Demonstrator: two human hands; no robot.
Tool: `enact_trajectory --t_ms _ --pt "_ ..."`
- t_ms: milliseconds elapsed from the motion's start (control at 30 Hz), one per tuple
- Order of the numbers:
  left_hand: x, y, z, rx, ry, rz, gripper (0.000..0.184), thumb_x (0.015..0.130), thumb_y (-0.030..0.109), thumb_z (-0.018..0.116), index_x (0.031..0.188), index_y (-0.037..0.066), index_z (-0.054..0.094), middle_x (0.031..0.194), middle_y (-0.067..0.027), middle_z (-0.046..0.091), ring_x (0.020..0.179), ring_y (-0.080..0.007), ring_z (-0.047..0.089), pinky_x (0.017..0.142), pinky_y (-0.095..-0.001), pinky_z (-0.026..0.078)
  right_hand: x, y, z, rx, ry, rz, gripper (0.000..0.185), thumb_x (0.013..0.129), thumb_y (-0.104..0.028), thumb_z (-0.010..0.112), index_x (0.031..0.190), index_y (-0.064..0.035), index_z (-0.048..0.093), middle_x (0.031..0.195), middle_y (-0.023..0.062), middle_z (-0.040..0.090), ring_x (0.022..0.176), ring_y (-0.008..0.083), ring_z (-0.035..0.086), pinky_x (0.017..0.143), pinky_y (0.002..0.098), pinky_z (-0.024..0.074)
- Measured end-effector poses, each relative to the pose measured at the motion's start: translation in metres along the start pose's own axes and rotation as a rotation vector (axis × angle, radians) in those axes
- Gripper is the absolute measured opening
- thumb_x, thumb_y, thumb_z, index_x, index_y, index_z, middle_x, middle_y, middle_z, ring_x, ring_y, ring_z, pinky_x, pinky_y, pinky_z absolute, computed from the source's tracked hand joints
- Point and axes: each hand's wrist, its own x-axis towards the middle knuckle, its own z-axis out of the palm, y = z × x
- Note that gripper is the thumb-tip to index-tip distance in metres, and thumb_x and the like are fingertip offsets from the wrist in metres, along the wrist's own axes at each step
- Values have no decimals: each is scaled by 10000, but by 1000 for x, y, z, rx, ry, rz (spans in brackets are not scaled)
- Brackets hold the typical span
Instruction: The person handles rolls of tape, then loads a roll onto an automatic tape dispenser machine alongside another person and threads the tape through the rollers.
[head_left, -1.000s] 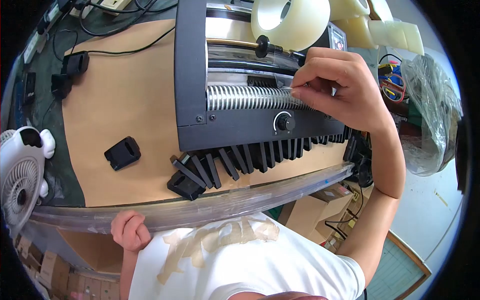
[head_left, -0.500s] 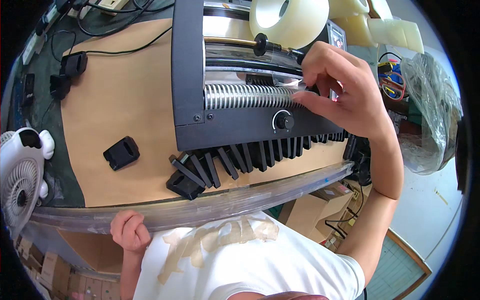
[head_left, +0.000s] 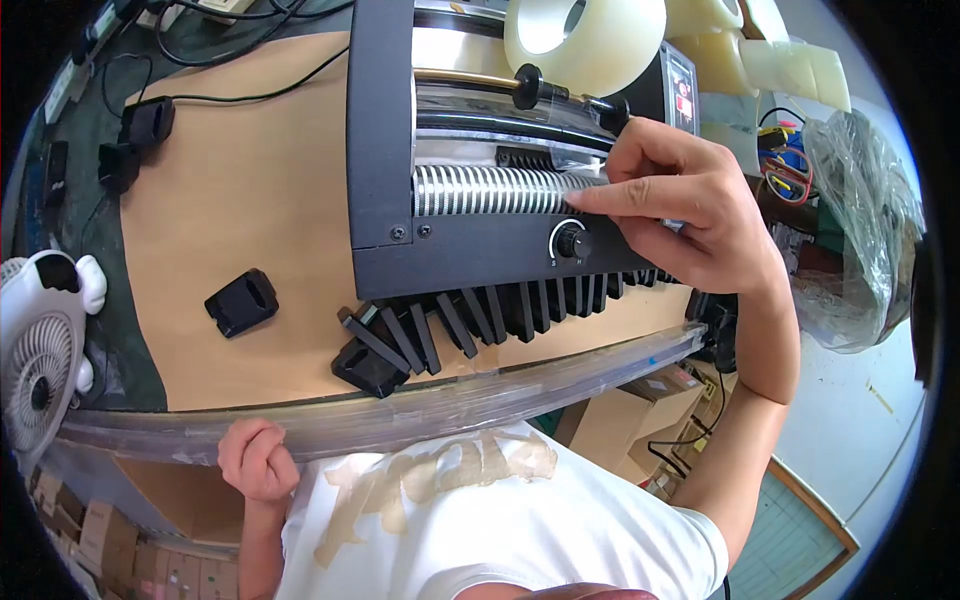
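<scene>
My right hand reaches over a black roller machine. Its index fingertip touches or hovers just over the ridged silver roller; the thumb is lower, by the front panel, with no object visible between them. A control knob lies to the left of the thumb. Behind the roller, a small dark ribbed piece sits partly under clear film. My left hand is curled into a fist at the table's taped front edge, with nothing visible in it.
A large tape roll sits on the machine, with more rolls at right. Several black blocks stand in a row before the machine, and a loose one lies left. A white fan and scissors flank the area.
My right hand has shifted downward, and its index finger has straightened onto the roller from a looser, curled pose. My left hand stays at the table edge.
</scene>
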Motion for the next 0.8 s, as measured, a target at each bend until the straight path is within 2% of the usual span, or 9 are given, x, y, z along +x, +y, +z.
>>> enact_trajectory --t_ms 133,233,533,733,800 --pt "0 0 -1 1 -10 7 211 762 -130 498 860 9 623 787 -133 608 615 -246 568 536 -322 464 -3 0 1 -21 3 -24 349 707 53 686 1019 -80 769 850 79 582 698 246 598 618 350 496" --pt "0 -1 0 -6 -7 6 212 765 -131 497 862 9 624 791 -134 609 616 -245 567 538 -321 464 -4 2 1 -30 109 18 341 704 39 690 1010 -88 769 862 79 587 708 244 607 621 345 500" --pt "-2 -1 -1 -9 -9 -9 213 764 -131 496 859 10 624 787 -131 609 606 -248 565 530 -327 464 -1 -4 4 -145 63 -49 356 694 47 690 1008 -96 779 885 74 587 686 229 591 601 331 489" --pt "2 1 -2 -5 -11 12 212 749 -130 497 849 8 624 781 -133 607 614 -255 573 532 -330 466 -4 2 1 -29 14 -45 381 683 50 687 1025 -91 780 911 73 606 705 214 602 605 333 492" --pt "1 0 -2 -12 -13 8 214 748 -128 498 849 11 625 785 -135 610 619 -260 577 538 -336 471 -3 2 1 -24 75 0 372 727 56 681 1047 -106 781 920 65 610 724 191 615 632 316 508"
